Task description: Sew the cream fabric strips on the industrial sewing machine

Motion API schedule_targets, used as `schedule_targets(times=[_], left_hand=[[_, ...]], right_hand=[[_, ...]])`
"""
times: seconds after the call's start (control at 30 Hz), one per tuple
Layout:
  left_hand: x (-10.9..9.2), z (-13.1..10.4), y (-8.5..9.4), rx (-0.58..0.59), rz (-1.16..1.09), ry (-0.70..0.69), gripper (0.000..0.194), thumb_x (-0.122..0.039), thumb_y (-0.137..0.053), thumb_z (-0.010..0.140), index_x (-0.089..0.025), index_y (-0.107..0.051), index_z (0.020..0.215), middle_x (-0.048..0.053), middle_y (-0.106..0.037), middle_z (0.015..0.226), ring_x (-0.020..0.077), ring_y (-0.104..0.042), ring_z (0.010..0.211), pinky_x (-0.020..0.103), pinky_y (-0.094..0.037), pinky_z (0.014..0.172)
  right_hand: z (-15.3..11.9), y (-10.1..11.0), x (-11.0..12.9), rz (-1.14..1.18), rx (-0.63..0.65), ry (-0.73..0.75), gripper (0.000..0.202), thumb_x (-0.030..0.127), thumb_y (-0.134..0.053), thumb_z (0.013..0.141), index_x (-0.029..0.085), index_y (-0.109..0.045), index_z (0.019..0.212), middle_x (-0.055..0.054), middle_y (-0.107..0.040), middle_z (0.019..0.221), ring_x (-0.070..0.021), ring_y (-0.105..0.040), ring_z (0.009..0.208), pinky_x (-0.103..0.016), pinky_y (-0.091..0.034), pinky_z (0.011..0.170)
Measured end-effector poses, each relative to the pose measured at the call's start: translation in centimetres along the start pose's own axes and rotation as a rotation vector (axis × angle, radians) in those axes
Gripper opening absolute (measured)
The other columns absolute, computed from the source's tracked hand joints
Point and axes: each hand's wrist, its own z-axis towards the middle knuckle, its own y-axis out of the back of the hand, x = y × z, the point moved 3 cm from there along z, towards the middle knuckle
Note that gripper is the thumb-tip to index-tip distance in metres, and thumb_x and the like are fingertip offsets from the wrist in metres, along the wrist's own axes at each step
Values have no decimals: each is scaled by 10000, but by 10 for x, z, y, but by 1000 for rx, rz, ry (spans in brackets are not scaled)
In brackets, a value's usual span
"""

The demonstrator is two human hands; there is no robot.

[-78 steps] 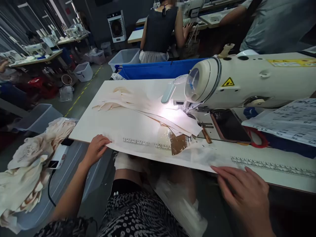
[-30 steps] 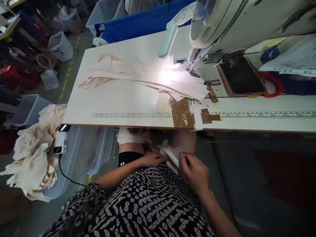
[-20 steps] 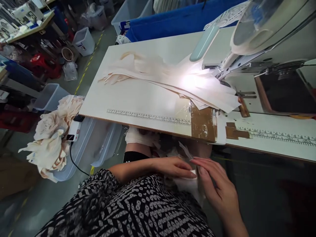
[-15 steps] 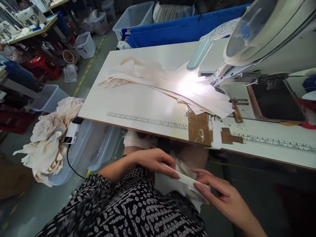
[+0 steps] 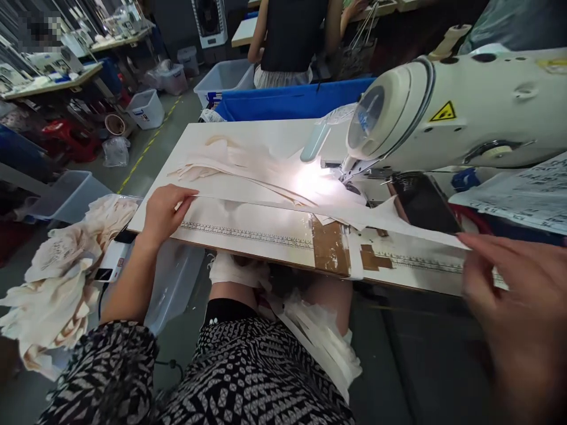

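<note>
The left hand [image 5: 163, 215] and right hand [image 5: 522, 289] are pinching one pulled-out strip [image 5: 385, 218], fingertips together; more strips [image 5: 316, 333] are lying bunched on the lap [image 5: 234, 342].

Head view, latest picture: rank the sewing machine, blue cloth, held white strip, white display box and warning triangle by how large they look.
Sewing machine
Blue cloth and white strip: too alike to rank
White display box
Warning triangle

A long, thin white strip [image 5: 390, 219] is stretched above the desk [image 5: 248, 219], running left to right, its left end slightly farther away. Beyond it, pale, flat cloth pieces [image 5: 252, 172] lie overlapped, loosely fanned, brightly lit toward the right.
</note>
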Motion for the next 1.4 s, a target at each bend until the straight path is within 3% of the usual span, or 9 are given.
schedule_targets(times=[0.07,0.13,0.2,0.33,0.57,0.77,0.93,1.33,1.4], left_hand=[[7,-10,-12,-38,92,-29,308,-296,-400,923,-220,-682,1022,65,-725,1006,230,-635,1009,456,-408,1035],[12,-27,-30,36,137,-35,316,-223,-391,902,-228,-677,1037,55,-715,1084,234,-611,1086,510,-327,1107],[12,-47,-46,119,165,5,360,-177,-390,873,-237,-659,1104,61,-669,1216,257,-548,1207,564,-265,1134],[-7,-79,-63,105,175,113,454,-198,-361,902,-214,-534,1321,107,-513,1418,274,-377,1379,564,-234,1151],[-32,-90,-78,71,175,260,513,-408,-312,977,-232,-364,1456,122,-420,1495,298,-328,1408,592,-180,1156],[-27,-90,-78,53,176,298,493,-427,-314,978,-240,-441,1415,122,-479,1448,296,-367,1384,595,-184,1152],[-30,-91,-73,64,155,311,462,-413,-316,980,-246,-500,1370,114,-496,1432,284,-375,1380,596,-178,1155],[-29,-95,-76,70,147,323,462,-400,-303,987,-241,-477,1385,112,-470,1459,270,-355,1398,590,-156,1166],[-30,-95,-76,70,143,331,458,-398,-300,989,-241,-475,1382,105,-465,1464,263,-344,1405,584,-145,1171]], right_hand=[[-6,-9,12,29,-66,163,251,260,-487,891,207,-691,1026,-86,-731,971,-261,-656,996,-509,-354,1031],[-19,-19,23,60,10,240,269,212,-471,888,221,-667,1072,-77,-721,1044,-273,-638,1055,-527,-305,1054],[-35,-24,32,58,84,206,291,201,-434,899,233,-647,1094,-78,-705,1104,-299,-605,1125,-566,-266,1061],[-54,-17,54,-1,-4,95,337,199,-456,889,204,-602,1193,-135,-689,1126,-358,-562,1179,-608,-291,1025],[-57,-25,67,153,178,38,393,276,-388,966,130,-545,1295,-214,-592,1266,-356,-521,1229,-523,-424,991],[-61,-27,54,114,51,127,327,248,-462,938,124,-606,1204,-193,-669,1089,-335,-633,1062,-450,-500,905],[-65,-29,53,110,-15,150,392,211,-481,914,158,-569,1292,-171,-669,1118,-339,-643,1049,-451,-512,885],[-68,-33,51,89,-69,218,489,212,-457,887,202,-510,1372,-162,-689,1066,-357,-669,965,-429,-521,730],[-71,-35,46,112,-24,145,460,236,-454,887,215,-539,1339,-158,-690,1050,-360,-663,969,-438,-511,733]])
